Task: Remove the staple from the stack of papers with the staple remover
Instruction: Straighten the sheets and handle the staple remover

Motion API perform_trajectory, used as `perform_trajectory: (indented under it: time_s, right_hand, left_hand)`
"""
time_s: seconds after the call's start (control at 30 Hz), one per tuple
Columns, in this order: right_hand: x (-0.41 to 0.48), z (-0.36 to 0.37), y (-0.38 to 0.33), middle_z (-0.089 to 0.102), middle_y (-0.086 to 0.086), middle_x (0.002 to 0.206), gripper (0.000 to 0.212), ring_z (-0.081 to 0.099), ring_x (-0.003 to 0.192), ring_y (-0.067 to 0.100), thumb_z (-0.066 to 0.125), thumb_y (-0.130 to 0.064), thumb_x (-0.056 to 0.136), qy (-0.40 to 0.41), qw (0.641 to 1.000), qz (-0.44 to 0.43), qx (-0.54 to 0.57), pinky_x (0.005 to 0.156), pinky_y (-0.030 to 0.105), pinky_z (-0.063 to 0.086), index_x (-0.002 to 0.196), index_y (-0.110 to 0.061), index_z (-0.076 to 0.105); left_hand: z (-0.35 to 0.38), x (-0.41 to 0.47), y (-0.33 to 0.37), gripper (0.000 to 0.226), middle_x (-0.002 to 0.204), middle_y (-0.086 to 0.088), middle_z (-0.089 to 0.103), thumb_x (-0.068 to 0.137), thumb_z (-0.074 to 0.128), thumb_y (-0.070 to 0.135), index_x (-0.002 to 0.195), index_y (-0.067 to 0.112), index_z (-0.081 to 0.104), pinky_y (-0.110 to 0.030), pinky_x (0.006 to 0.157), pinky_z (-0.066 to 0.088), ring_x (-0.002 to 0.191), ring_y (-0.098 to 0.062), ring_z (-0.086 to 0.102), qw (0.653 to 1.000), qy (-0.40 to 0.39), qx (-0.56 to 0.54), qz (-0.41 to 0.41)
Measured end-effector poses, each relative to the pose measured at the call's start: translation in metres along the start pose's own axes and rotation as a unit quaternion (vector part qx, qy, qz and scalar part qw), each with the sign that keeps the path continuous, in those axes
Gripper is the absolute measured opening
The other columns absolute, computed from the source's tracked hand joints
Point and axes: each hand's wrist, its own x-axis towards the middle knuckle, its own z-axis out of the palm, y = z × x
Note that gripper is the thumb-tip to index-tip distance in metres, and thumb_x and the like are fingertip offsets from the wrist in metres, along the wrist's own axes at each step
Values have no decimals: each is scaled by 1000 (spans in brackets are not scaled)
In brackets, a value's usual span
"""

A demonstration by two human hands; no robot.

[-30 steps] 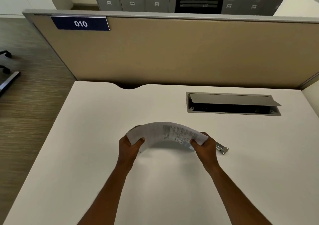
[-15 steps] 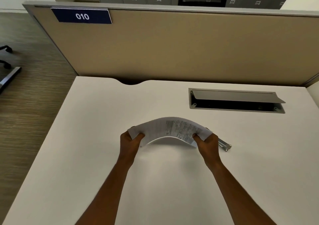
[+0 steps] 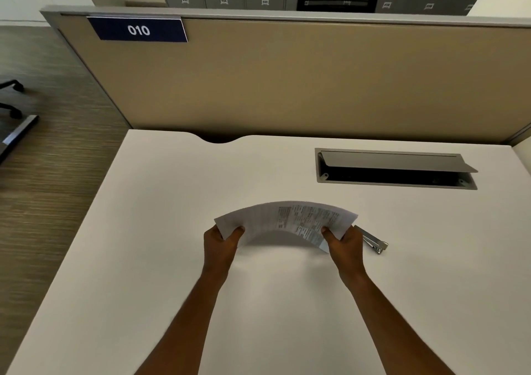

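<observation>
At centre frame, the left hand (image 3: 219, 241) grips the left end of the stack of papers (image 3: 284, 221), which arches upward above the white surface (image 3: 172, 259). The right hand (image 3: 346, 244) pinches its right end. Just right, the metal staple remover (image 3: 373, 241) lies on the surface.

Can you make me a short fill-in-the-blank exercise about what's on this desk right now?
1. The stack of papers is gripped by ____ hands, the left hand and the right hand.
2. The papers bow ____ in the middle, off the desk.
3. The metal staple remover lies on the desk just beyond the ____ hand.
4. The blue sign on the partition reads ____.

Missing words: both; upward; right; 010
</observation>
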Motion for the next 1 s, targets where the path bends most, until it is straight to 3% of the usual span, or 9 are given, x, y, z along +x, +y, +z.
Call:
perform_trajectory:
  time_s: [0.1, 0.23, 0.5, 0.67, 0.8, 0.9, 1.0]
  right_hand:
    - [0, 0, -2, 74, 0, 104, 24, 71, 97, 10, 71, -4, 90, -1, 1000, -6, 1, 76, 21, 60, 112, -15, 69]
    - [0, -4, -5, 74, -5, 105, 25, 72, 94, 1, 71, -8, 91, 4, 999, -32, 9, 71, 13, 57, 115, -15, 68]
    - [0, 0, 7, 71, 5, 111, 34, 68, 103, 15, 70, -1, 90, 1, 999, -29, -17, 72, 12, 58, 122, -9, 64]
    - [0, -1, 3, 72, -2, 106, 31, 68, 100, 5, 71, -3, 90, -5, 999, -28, -15, 75, 16, 60, 115, -21, 66]
    - [-1, -5, 1, 74, -8, 107, 30, 71, 98, 3, 69, -5, 92, -14, 999, -46, -7, 75, 14, 58, 115, -24, 67]
    - [-1, -4, 4, 74, 0, 108, 26, 71, 101, 11, 69, -6, 92, -9, 999, -37, -25, 75, 15, 59, 117, -13, 68]
    - [-4, -5, 5, 74, 0, 104, 21, 71, 100, 13, 70, -7, 92, 2, 998, -41, -42, 77, 19, 61, 112, -15, 67]
  left_hand:
    - [1, 0, 2, 23, 82, 10, 80, 90, 76, 3, 91, 26, 76, -36, 82, 59, 87, -17, 75, 1000, 5, 0, 4]
    - [-2, 1, 5, 25, 84, 10, 81, 90, 75, 3, 90, 28, 78, -27, 77, 58, 81, -6, 75, 1000, 9, -7, 28]
    - [-3, 0, -4, 36, 87, 7, 79, 87, 66, -10, 95, 24, 75, -30, 77, 60, 89, -18, 74, 1000, 4, -10, 4]
    - [-3, 0, -1, 31, 80, 10, 79, 90, 65, -8, 91, 22, 76, -18, 66, 57, 79, -11, 72, 1000, 12, -20, -2]
    - [-3, 0, 3, 26, 78, 11, 78, 93, 68, -1, 89, 24, 76, -18, 68, 57, 78, -10, 71, 999, 22, -24, 15]
    - [-3, -1, 0, 20, 80, 2, 76, 93, 70, 2, 88, 20, 76, -25, 71, 55, 79, -17, 68, 1000, 20, -21, 6]
    - [-2, -2, -3, 17, 80, 1, 76, 93, 71, 3, 86, 19, 75, -28, 71, 54, 79, -18, 68, 1000, 25, -16, -2]
